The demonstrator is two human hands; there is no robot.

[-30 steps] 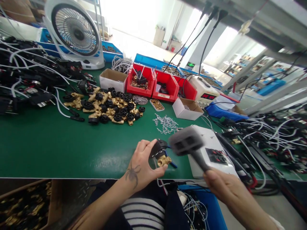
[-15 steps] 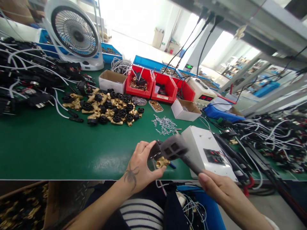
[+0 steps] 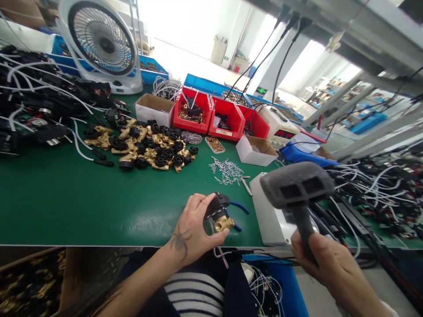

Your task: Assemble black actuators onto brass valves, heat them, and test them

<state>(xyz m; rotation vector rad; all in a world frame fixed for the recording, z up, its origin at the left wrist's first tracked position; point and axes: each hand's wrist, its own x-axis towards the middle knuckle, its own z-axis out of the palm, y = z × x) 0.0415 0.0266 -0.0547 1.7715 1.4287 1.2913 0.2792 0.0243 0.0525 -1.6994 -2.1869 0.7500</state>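
Note:
Near the bench's front edge, my left hand (image 3: 194, 226) is closed round a brass valve (image 3: 222, 223) with a black plastic housing (image 3: 219, 203) on top. Blue tubing (image 3: 240, 206) and a pale cable stick out from it. My right hand (image 3: 325, 257) grips the handle of a dark grey mallet (image 3: 297, 187). Its head has two square recesses and is raised over the white box (image 3: 267, 220), apart from the valve. Beyond the left hand lies a heap of small metal clips (image 3: 227, 171), with a pen-like metal tool (image 3: 246, 186) beside them.
A pile of brass fittings with black caps (image 3: 148, 145) lies on the green bench (image 3: 82, 202). Red bins (image 3: 192, 123), small cartons (image 3: 256, 154) and a fan (image 3: 105, 48) stand behind. Cabled black units are heaped left (image 3: 36, 105) and right (image 3: 376, 185).
My right hand has lifted the mallet up and to the right, away from the valve. My left hand stays in place, holding the valve.

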